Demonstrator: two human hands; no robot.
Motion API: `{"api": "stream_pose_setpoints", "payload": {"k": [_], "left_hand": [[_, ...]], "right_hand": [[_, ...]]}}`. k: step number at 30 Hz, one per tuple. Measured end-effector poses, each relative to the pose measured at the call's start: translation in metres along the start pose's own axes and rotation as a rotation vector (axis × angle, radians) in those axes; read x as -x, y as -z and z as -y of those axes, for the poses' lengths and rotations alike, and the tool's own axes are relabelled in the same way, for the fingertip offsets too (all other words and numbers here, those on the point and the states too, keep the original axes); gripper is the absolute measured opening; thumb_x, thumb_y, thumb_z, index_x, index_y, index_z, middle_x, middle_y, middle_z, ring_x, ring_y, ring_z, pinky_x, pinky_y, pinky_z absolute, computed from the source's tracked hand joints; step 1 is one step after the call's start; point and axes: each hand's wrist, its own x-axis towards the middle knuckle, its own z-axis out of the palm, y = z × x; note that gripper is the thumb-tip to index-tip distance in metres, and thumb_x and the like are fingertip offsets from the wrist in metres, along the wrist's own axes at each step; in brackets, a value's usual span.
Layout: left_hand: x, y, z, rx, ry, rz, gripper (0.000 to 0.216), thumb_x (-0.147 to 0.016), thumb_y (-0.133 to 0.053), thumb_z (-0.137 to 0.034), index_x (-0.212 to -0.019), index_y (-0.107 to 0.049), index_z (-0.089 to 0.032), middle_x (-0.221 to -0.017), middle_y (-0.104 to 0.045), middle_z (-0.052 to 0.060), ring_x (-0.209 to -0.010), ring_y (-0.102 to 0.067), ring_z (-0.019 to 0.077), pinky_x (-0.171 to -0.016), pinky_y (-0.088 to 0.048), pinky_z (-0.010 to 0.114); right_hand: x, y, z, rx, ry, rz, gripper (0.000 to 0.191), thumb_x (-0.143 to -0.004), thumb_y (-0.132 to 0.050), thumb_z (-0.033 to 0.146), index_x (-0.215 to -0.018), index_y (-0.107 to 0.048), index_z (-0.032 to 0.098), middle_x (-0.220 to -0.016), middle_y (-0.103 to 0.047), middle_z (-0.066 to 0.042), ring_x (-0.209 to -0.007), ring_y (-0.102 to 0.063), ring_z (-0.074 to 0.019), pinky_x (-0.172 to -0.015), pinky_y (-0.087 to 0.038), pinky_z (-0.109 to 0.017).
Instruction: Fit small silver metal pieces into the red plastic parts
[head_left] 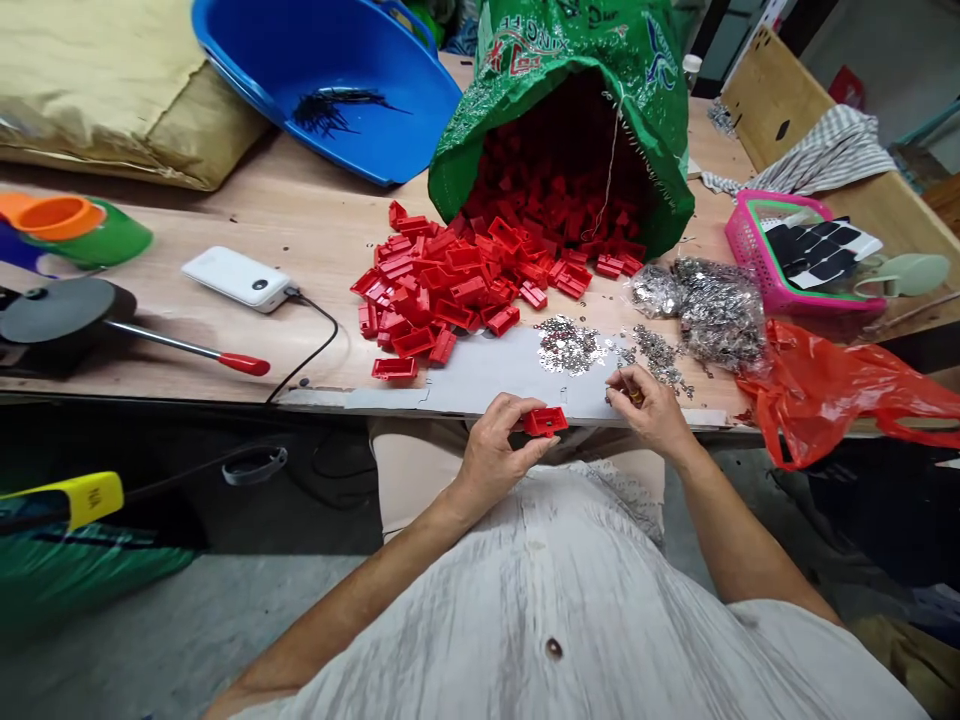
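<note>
My left hand holds a small red plastic box-shaped housing by its ends, thumb against fingers, just off the table's front edge. The open side of the housing faces up. To its right, my right hand is closed around a small tool with a brownish-yellow handle; its exact kind is hard to make out. Just beyond that hand lie a pile of small silvery metal pieces and a pile of flat, shiny metal pieces on a grey sheet. Many similar red housings are heaped behind.
A green woven sack spills red housings onto the table. Around it are a blue basin, a white power bank with a cable, bagged metal parts, a pink basket, a red plastic bag and a red-tipped lever.
</note>
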Motion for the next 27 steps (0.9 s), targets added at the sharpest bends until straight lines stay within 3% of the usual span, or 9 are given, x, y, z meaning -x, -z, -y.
{"api": "stream_pose_setpoints", "payload": {"k": [4,6,10,13,15,20,27], "left_hand": [[-0.001,-0.001,-0.004,-0.010,-0.010,-0.008,0.030,-0.075,-0.076,-0.028,-0.103,-0.068,-0.023,-0.094,-0.063,0.005,-0.093,-0.060,0.0204,-0.088,-0.050,0.034],[-0.002,0.000,-0.005,0.094,0.039,0.005,0.031,-0.074,-0.077,-0.027,-0.104,-0.069,-0.024,-0.097,-0.062,0.005,-0.094,-0.060,0.0197,-0.089,-0.050,0.033],[-0.005,0.000,-0.004,0.651,0.283,0.160,0.040,-0.078,-0.073,-0.029,-0.117,-0.066,-0.024,-0.110,-0.060,0.006,-0.100,-0.061,0.0192,-0.093,-0.051,0.035],[-0.005,0.002,-0.003,1.076,0.459,0.265,0.049,-0.084,-0.068,-0.028,-0.131,-0.056,-0.023,-0.105,-0.063,0.005,-0.099,-0.065,0.0210,-0.095,-0.051,0.044],[-0.005,0.002,-0.003,1.228,0.512,0.299,0.054,-0.084,-0.068,-0.026,-0.136,-0.052,-0.023,-0.102,-0.064,0.005,-0.096,-0.067,0.0223,-0.091,-0.053,0.044],[-0.003,0.002,-0.004,1.351,0.544,0.390,0.062,-0.085,-0.067,-0.028,-0.142,-0.044,-0.022,-0.092,-0.066,0.006,-0.078,-0.069,0.0177,-0.067,-0.054,0.026],[-0.002,0.002,-0.005,1.402,0.624,0.366,0.052,-0.090,-0.059,-0.032,-0.139,-0.049,-0.019,-0.085,-0.063,0.007,-0.062,-0.063,0.0126,-0.054,-0.047,0.020]], "right_hand": [[0.008,-0.014,0.023,-0.227,0.014,0.068,0.017,-0.086,-0.061,0.036,-0.086,-0.064,0.019,-0.072,-0.063,0.001,-0.064,-0.054,-0.0116,-0.060,-0.041,-0.022],[0.010,-0.021,0.031,-0.291,0.001,0.073,0.018,-0.085,-0.064,0.037,-0.086,-0.066,0.019,-0.073,-0.064,0.000,-0.064,-0.055,-0.0117,-0.060,-0.043,-0.022],[0.013,-0.029,0.044,-0.378,0.014,0.052,0.019,-0.087,-0.062,0.037,-0.089,-0.069,0.019,-0.079,-0.069,-0.001,-0.069,-0.059,-0.0130,-0.064,-0.047,-0.023],[0.012,-0.031,0.052,-0.391,0.073,0.002,0.015,-0.088,-0.062,0.033,-0.090,-0.069,0.020,-0.081,-0.070,-0.002,-0.071,-0.061,-0.0133,-0.065,-0.048,-0.024],[0.011,-0.031,0.055,-0.368,0.118,-0.031,0.012,-0.088,-0.063,0.031,-0.090,-0.069,0.020,-0.082,-0.071,-0.002,-0.071,-0.062,-0.0134,-0.066,-0.048,-0.024],[0.006,-0.035,0.058,-0.299,0.285,-0.051,0.007,-0.090,-0.061,0.023,-0.090,-0.068,0.022,-0.087,-0.071,-0.003,-0.078,-0.065,-0.0148,-0.071,-0.050,-0.027],[0.004,-0.036,0.055,-0.232,0.532,-0.016,0.012,-0.093,-0.058,0.016,-0.098,-0.066,0.023,-0.093,-0.071,-0.005,-0.088,-0.067,-0.0166,-0.078,-0.055,-0.032]]}}
